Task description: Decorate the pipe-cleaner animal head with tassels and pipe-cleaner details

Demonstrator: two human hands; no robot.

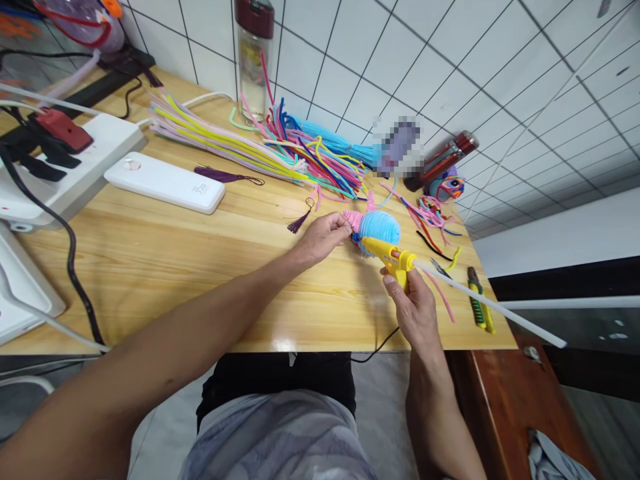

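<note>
In my right hand (414,303) is a yellow hot glue gun (393,259), its nozzle pointing left at the lower edge of a pipe-cleaner figure. A long white glue stick (500,308) sticks out of its back end. The figure has a rounded light-blue part (380,228) and a pink part (353,219). My left hand (327,235) is pinched at the figure's left side, by a small dark-blue piece (355,237). What lies between those fingertips is too small to make out.
Bundles of coloured pipe cleaners (225,143) lie along the back near a glass bottle (254,63). Purple tassels (300,217) and a white power bank (165,182) are to the left, beside a power strip (120,137). Pliers (480,300) lie near the right edge.
</note>
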